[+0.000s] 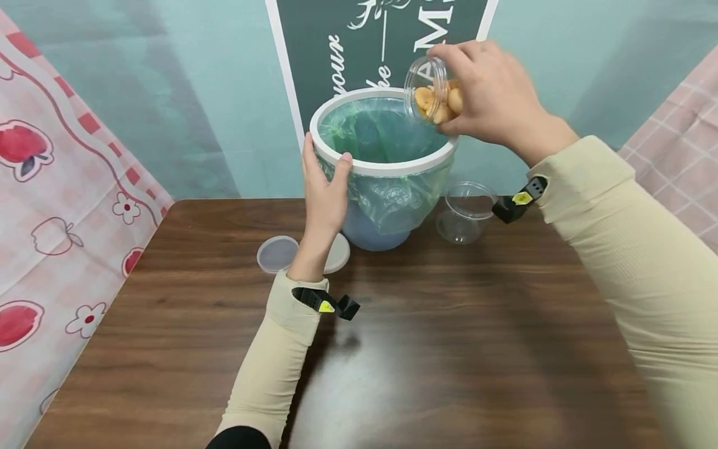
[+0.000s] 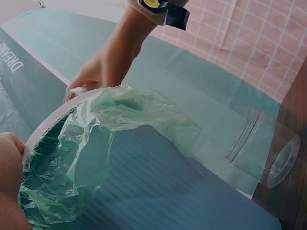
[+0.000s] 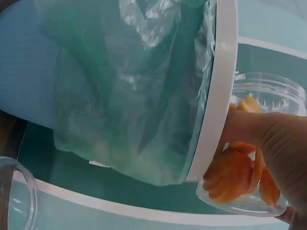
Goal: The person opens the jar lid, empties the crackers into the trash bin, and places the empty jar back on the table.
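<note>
A blue trash bin [image 1: 373,227] with a white rim [image 1: 387,167] and a green plastic liner [image 1: 359,128] stands at the table's back edge. My left hand [image 1: 325,199] holds the bin's left side, its thumb against the rim and its fingers along the outside. Above the rim's right side, my right hand [image 1: 496,93] grips a clear plastic jar [image 1: 412,81], tipped sideways with its mouth toward the bin. Yellow-orange lumpy pieces [image 3: 230,175], like small biscuits, lie inside the jar. The bottom of the bin's inside is hidden.
A second clear jar [image 1: 460,224] stands upright without a lid to the bin's right. Two round lids, one translucent [image 1: 277,254] and one whitish [image 1: 338,254], lie left of the bin near my left wrist. Behind the bin hangs a dark green printed panel [image 1: 314,37].
</note>
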`<state>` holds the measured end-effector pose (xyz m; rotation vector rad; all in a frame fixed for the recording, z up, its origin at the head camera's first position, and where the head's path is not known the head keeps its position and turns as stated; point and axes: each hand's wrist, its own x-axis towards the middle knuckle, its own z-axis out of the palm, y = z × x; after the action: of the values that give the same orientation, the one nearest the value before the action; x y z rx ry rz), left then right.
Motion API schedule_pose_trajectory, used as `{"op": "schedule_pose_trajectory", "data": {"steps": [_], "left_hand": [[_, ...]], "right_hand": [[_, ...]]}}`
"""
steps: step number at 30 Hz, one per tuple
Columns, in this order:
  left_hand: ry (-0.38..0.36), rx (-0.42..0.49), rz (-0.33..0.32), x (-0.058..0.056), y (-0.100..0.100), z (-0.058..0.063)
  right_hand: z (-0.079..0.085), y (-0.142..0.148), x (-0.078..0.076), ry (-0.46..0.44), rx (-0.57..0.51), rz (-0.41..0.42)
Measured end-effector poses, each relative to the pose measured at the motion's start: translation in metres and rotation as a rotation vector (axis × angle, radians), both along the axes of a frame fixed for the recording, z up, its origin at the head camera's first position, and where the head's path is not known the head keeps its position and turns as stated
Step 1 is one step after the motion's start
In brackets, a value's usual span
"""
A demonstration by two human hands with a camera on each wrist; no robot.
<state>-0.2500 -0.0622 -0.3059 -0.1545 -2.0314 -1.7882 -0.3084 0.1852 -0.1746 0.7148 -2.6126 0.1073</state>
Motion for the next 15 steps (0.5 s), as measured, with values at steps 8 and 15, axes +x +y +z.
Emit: {"op": "schedule_pose_trajectory", "data": {"steps": [8,15], "left_hand": [[0.034,0.016,0.026,-0.003,0.005,-0.002],[0.021,-0.002,0.025,-0.002,0.0,-0.003]], "right_hand": [[0.004,-0.012,0.003,0.008,0.153,-0.001],[-0.008,-0.024,0.003,0.182,0.236,0.085]]}}
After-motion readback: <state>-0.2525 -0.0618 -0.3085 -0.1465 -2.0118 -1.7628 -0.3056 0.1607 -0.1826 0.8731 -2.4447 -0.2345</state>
